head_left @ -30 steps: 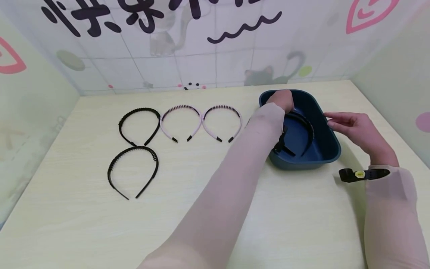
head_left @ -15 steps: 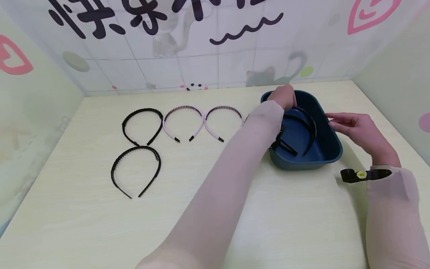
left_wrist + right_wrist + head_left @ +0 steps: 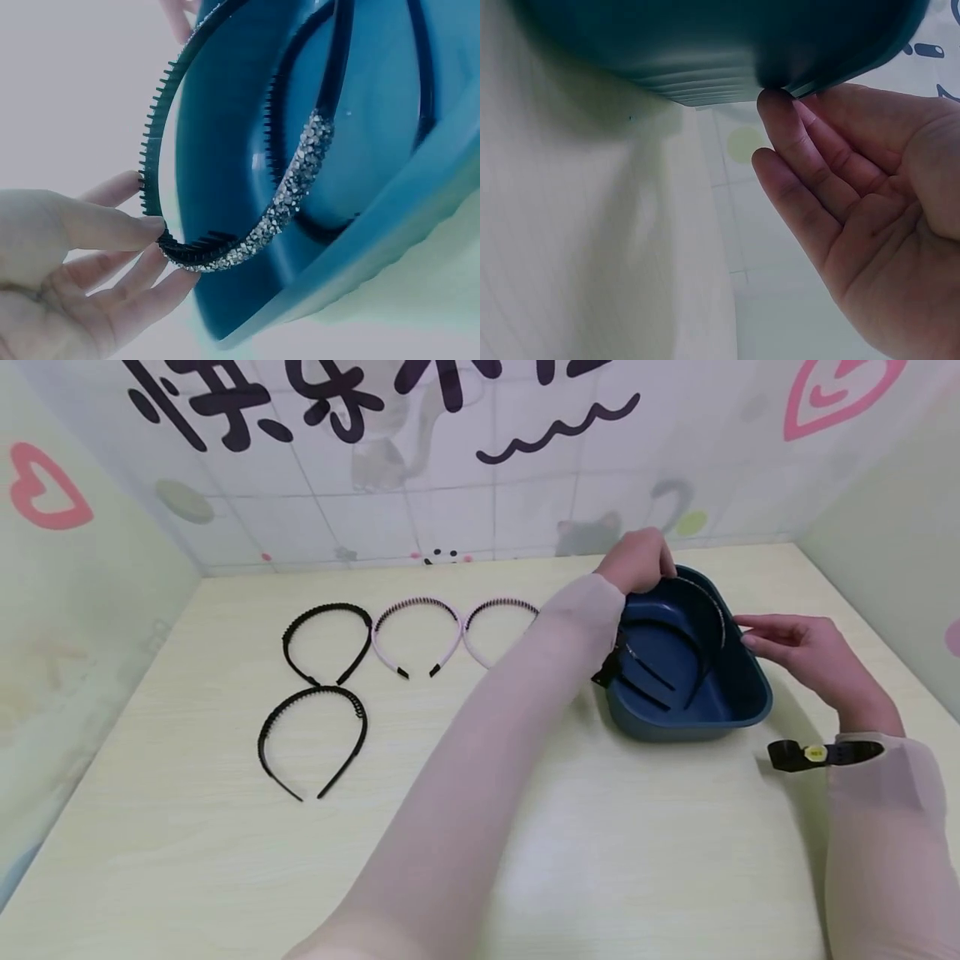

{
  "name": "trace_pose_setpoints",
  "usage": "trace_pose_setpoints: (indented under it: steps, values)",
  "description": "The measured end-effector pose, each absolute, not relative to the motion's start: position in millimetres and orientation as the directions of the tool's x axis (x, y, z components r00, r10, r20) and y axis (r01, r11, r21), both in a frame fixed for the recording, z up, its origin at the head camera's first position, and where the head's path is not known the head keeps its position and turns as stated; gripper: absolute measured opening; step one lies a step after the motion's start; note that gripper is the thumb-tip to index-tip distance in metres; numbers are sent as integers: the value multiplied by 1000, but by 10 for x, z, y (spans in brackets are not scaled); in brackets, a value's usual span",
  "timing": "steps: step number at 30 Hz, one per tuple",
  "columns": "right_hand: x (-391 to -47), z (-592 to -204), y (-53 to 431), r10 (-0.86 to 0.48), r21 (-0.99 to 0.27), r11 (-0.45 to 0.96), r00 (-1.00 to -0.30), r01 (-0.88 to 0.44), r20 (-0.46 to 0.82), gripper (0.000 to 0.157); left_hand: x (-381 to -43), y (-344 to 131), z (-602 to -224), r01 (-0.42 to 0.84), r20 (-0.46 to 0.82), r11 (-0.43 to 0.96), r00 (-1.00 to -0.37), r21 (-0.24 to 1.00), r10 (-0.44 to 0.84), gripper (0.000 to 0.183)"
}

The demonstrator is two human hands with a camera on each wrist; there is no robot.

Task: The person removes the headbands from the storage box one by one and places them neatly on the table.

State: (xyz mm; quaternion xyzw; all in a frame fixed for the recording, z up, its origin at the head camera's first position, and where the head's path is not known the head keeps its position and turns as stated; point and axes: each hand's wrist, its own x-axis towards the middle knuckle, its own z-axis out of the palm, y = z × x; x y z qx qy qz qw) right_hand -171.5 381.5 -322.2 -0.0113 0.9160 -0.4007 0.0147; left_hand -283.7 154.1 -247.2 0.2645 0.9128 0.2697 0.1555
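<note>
My left hand (image 3: 637, 560) is over the far left part of a dark blue plastic basin (image 3: 675, 733). Its thumb and fingers pinch a black toothed headband (image 3: 289, 195) covered with silver rhinestones, which is tilted up inside the basin. Below that one, another black headband (image 3: 693, 647) lies on the basin floor. At the basin's right side, my right hand (image 3: 806, 652) touches the wall just under the rim with nearly straight fingers. The right wrist view shows its fingertips (image 3: 776, 105) against the underside of the rim.
Left on the pale wooden table (image 3: 187, 860) lie a black headband (image 3: 330, 606) and a second black headband (image 3: 365, 727) below it. Beside them sit a lilac headband (image 3: 450, 653) and another lilac headband (image 3: 468, 639), partly behind my left sleeve. Printed panels (image 3: 315, 535) enclose the table.
My left hand has risen slightly and lifted the rhinestone headband up toward the basin's far rim. The right hand keeps its place on the basin. The head view has shifted a little.
</note>
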Motion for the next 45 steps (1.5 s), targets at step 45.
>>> trace_pose_setpoints:
  steps: [45]
  values:
    - [-1683,-3228,3793,-49,-737,676,-999,-16,-23,49,-2678,277,-1981,532,-38,706,-786,468,617,63]
